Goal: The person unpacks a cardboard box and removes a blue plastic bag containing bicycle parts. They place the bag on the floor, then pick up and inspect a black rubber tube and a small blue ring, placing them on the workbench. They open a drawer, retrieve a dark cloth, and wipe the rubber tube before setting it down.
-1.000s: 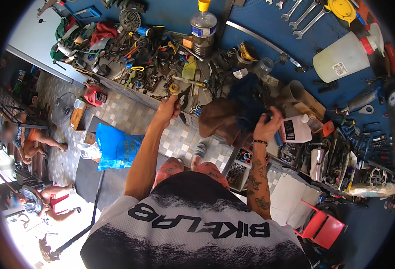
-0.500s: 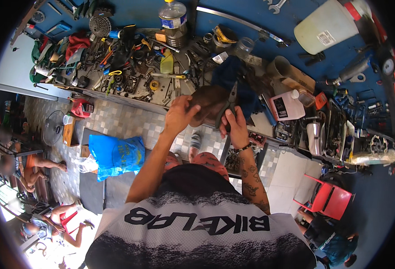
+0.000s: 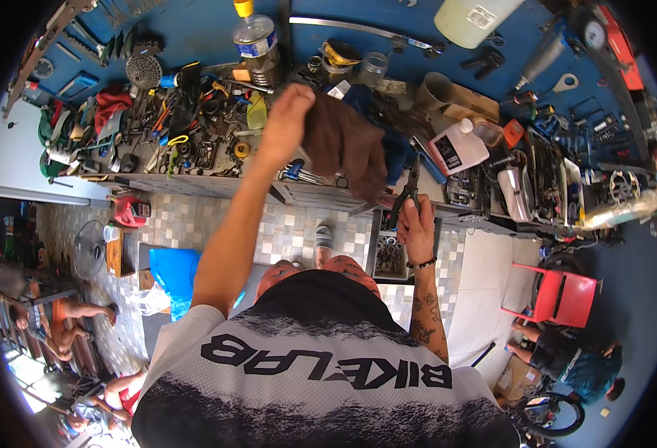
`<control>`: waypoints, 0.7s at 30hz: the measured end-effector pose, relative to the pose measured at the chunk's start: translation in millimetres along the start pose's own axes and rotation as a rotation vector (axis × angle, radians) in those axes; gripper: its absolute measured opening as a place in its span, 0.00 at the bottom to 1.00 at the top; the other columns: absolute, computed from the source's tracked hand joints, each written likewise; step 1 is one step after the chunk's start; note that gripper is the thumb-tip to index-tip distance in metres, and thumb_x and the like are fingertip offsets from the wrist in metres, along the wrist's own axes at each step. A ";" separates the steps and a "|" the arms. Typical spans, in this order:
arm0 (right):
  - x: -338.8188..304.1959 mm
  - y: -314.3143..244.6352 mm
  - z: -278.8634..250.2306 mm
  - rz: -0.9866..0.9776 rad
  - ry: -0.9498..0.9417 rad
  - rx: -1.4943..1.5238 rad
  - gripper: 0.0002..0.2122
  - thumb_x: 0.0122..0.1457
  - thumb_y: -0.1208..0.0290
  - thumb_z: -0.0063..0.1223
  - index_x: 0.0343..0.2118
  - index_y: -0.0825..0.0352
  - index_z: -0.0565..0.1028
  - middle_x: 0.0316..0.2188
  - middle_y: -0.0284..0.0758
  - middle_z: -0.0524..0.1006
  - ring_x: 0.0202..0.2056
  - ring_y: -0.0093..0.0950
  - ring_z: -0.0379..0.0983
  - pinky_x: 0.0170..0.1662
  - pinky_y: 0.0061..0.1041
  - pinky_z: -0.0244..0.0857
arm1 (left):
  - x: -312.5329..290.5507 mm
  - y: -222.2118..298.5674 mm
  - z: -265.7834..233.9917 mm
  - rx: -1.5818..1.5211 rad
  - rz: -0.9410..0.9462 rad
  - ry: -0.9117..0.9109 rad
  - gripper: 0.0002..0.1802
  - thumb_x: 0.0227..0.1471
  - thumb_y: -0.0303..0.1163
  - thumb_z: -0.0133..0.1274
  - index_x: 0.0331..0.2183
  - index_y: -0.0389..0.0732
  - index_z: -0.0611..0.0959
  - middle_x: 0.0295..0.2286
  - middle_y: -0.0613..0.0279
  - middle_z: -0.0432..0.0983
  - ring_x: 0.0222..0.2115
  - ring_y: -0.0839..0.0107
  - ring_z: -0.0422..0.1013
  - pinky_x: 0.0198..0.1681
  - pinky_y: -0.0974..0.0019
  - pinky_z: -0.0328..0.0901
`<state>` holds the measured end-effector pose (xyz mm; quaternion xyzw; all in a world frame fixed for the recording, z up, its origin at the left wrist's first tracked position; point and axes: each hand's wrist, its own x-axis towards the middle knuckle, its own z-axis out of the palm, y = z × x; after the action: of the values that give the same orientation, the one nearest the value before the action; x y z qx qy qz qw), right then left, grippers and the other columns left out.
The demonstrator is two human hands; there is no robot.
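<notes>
My left hand [image 3: 290,123], a little blurred, is stretched out over the workbench with its fingers closed on the upper left edge of a brown cloth [image 3: 343,145]. The cloth hangs in folds above the bench's front edge. In my right hand [image 3: 416,226] is a pair of needle-nose pliers [image 3: 410,183], jaws pointing up and away from me. My fingers wrap round the dark handles. A dark blue cloth [image 3: 397,153] lies behind, partly covered by the brown one.
Loose tools crowd the workbench [image 3: 209,181]. On it stand a dark bottle with a yellow cap [image 3: 255,45] and a white jug [image 3: 459,145]. Below is an open drawer of metal parts [image 3: 390,257]. A red chair [image 3: 560,295] is at right; other people sit lower left and lower right.
My left hand has moved up and away, lifting and spreading the brown cloth. My right hand has shifted right with the pliers, apart from the cloth. The view has turned slightly.
</notes>
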<state>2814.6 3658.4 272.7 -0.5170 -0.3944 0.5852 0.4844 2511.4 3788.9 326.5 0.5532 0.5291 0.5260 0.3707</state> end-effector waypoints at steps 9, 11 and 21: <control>-39.3 -37.6 39.1 -0.039 -0.104 0.149 0.12 0.75 0.57 0.42 0.36 0.57 0.63 0.20 0.22 0.57 0.15 0.12 0.50 0.15 0.15 0.46 | -113.0 -2.3 -55.3 -1.028 0.087 0.022 0.27 0.67 0.47 0.48 0.60 0.42 0.73 0.57 0.57 0.71 0.57 0.64 0.68 0.62 0.58 0.64; -49.4 -42.1 58.2 0.025 -0.158 0.208 0.12 0.76 0.56 0.40 0.36 0.57 0.64 0.20 0.22 0.57 0.15 0.12 0.49 0.15 0.15 0.46 | -148.2 -10.3 -33.6 -1.388 -0.202 -0.031 0.27 0.66 0.47 0.49 0.60 0.44 0.73 0.57 0.58 0.73 0.55 0.64 0.70 0.61 0.56 0.66; -96.5 -24.6 135.8 -0.325 -0.098 -0.567 0.13 0.76 0.64 0.40 0.37 0.67 0.70 0.19 0.30 0.68 0.20 0.23 0.67 0.25 0.26 0.61 | -272.5 -26.2 20.1 0.520 0.527 0.038 0.26 0.59 0.30 0.55 0.59 0.38 0.77 0.57 0.46 0.72 0.61 0.49 0.65 0.66 0.50 0.57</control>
<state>2684.1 3575.1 338.8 -0.5330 -0.6416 0.3914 0.3886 2556.7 3530.4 246.0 0.7362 0.4912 0.4617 0.0597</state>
